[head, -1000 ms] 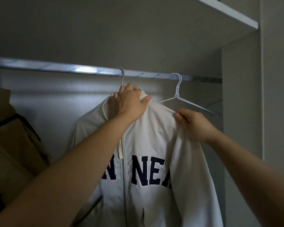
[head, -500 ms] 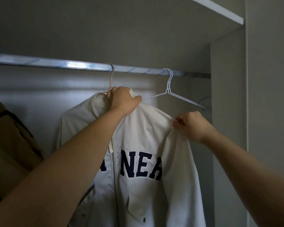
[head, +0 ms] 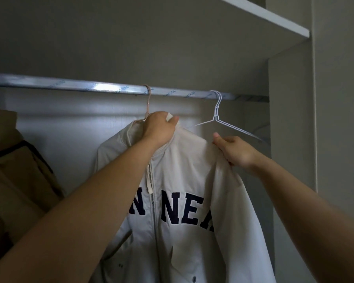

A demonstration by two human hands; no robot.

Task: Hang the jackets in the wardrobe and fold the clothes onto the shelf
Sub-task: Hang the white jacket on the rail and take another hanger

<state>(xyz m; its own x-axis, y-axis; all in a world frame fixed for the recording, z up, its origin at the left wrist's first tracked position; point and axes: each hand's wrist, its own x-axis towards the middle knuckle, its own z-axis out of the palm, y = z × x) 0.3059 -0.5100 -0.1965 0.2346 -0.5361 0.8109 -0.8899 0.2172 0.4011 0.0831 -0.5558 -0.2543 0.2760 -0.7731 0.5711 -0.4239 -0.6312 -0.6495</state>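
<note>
Both hands grip hung jacket (head: 188,180): collar, shoulder.

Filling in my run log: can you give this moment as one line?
stage: hanging | white jacket on pink hanger, hooked on rail | left hand grips collar | right hand pinches shoulder

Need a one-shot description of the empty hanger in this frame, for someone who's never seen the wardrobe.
Find the metal rail across the wardrobe. Near its right end, just right of the cream jacket, hangs the empty hanger. It is thin white wire and bare, while the pinkish hanger carries the jacket.
</note>
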